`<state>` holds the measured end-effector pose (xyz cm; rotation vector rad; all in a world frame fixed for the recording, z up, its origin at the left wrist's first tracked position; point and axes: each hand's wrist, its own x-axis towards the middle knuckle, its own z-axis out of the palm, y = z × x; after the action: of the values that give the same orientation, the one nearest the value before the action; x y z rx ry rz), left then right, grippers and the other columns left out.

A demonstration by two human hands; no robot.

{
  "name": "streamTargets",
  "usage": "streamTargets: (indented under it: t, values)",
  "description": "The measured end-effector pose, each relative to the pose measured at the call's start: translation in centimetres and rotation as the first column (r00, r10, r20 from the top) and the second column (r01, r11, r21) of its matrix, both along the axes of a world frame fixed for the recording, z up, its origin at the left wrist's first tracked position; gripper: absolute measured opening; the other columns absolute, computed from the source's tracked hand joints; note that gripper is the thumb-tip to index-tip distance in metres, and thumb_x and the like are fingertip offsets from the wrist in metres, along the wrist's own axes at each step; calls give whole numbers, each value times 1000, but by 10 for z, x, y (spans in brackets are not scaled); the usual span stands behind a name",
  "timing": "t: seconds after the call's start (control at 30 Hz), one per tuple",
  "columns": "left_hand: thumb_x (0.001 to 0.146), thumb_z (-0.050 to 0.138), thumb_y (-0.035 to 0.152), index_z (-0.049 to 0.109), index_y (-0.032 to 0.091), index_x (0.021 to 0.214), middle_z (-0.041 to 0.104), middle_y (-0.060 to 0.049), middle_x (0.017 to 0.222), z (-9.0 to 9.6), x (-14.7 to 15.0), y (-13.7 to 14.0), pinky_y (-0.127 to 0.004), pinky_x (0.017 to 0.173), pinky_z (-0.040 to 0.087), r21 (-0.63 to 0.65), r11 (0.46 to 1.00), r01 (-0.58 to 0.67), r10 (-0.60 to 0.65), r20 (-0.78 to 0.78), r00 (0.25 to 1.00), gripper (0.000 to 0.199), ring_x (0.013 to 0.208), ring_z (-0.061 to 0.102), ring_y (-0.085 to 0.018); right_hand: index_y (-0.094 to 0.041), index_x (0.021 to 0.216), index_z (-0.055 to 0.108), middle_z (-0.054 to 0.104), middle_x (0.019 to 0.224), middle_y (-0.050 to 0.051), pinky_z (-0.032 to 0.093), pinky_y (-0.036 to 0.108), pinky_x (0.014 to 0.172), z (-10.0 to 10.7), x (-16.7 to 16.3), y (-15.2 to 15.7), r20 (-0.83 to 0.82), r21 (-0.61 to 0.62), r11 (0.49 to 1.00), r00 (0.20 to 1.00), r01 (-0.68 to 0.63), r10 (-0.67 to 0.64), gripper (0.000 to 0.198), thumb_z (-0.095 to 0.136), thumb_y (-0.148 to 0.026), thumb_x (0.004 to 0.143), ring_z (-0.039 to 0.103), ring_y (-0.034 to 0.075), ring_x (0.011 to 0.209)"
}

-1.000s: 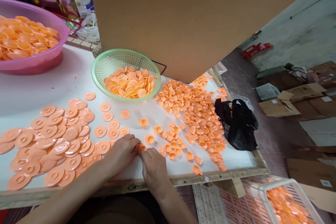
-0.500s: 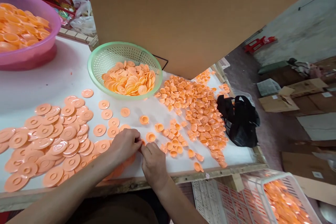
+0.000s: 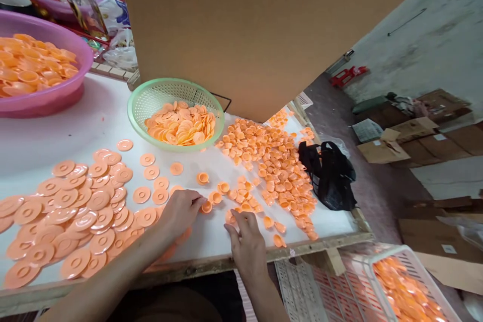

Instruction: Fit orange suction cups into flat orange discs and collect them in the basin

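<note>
Small orange toy cups lie loose in front of me, and flat orange toy saucers (image 3: 100,199) are spread in an overlapping pile to the left. My left hand (image 3: 183,213) is closed, its fingertips pinching the edge of one toy cup (image 3: 206,207) just above the white tabletop. Beside that cup stand other upright cups (image 3: 215,197). To the right, my right hand (image 3: 249,241) has its thumb and forefinger apart, with the fingertips at another cup (image 3: 230,218). A heap of cups (image 3: 281,161) covers the table's right part.
A green colander (image 3: 136,110) holding saucers stands at the back, against a large cardboard panel (image 3: 245,35). At far left is a pink basin (image 3: 85,68) of orange pieces. A black bag (image 3: 334,176) rests at the right edge; below, a crate (image 3: 409,254) holds more orange pieces.
My hands, close together before, have parted. The right hand has moved right and opened toward a loose cup, while the left stays near the same place with a cup at its fingertips.
</note>
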<state>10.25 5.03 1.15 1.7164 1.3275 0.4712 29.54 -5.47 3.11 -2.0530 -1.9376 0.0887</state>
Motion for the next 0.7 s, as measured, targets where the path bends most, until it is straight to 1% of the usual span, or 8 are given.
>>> streamTargets:
  t: [0.1, 0.17, 0.2, 0.27, 0.33, 0.47, 0.6, 0.7]
  values:
    - [92, 45, 29, 71, 19, 85, 68, -3, 81, -1, -18, 21, -27, 70, 41, 159, 982, -103, 102, 15, 995, 29, 78, 59, -18, -21, 109, 60, 59, 101, 7, 53, 29, 65, -10, 0, -1, -26, -40, 999, 999, -25, 24, 19, 55, -24, 91, 65, 19, 80]
    - [89, 50, 26, 70, 18, 104, 68, -8, 102, -3, -32, 39, -33, 81, 43, 306, 941, -145, 180, -89, 980, 26, 94, 57, -24, -20, 100, 59, 59, 93, 6, 54, 31, 67, -13, -3, 1, -70, -34, 999, 997, -27, 24, 11, 55, -21, 90, 64, 19, 78]
    - [87, 53, 25, 69, 18, 107, 66, -9, 108, -4, -39, 48, -37, 84, 43, 356, 926, -128, 198, -167, 966, 27, 99, 55, -26, -20, 98, 58, 59, 90, 5, 54, 31, 68, -13, -4, 1, -96, -30, 999, 995, -27, 24, 9, 54, -21, 90, 64, 19, 77]
    - [85, 57, 23, 70, 19, 105, 64, -10, 111, -7, -46, 59, -41, 85, 42, 381, 923, -56, 180, -300, 937, 24, 102, 54, -29, -20, 102, 60, 59, 91, 5, 54, 29, 66, -11, -5, 2, -165, -18, 999, 986, -33, 30, 14, 53, -22, 91, 63, 17, 75]
    - [83, 58, 22, 71, 21, 97, 64, -8, 108, -10, -45, 60, -41, 82, 42, 342, 940, 10, 113, -337, 935, 19, 99, 55, -28, -20, 109, 62, 59, 98, 7, 54, 25, 64, -9, -5, 2, -255, 2, 999, 966, -34, 34, 21, 50, -21, 92, 63, 14, 74]
    - [80, 59, 16, 71, 22, 99, 62, -6, 102, -12, -31, 35, -37, 79, 41, 318, 945, 80, 4, -255, 967, 22, 96, 56, -24, -18, 109, 64, 59, 102, 8, 54, 23, 67, -8, -5, -1, -350, 52, 998, 937, 20, 0, 27, 48, -15, 88, 62, 12, 74]
    - [81, 55, 12, 67, 23, 111, 59, -6, 105, -11, -23, -4, -36, 83, 41, 387, 922, 10, 29, -95, 995, 34, 97, 54, -21, -16, 108, 63, 64, 94, 8, 53, 26, 74, -9, -10, -4, -388, 56, 998, 922, 38, -13, 27, 43, -14, 89, 64, 16, 83]
    - [78, 54, 10, 68, 21, 103, 55, -4, 97, -9, -19, -27, -31, 77, 43, 279, 958, 73, -64, -42, 997, 30, 87, 53, -17, -18, 100, 66, 67, 92, 6, 52, 27, 78, -8, -18, 0, -426, -20, 998, 904, -52, 39, 27, 41, -13, 91, 64, 16, 87]
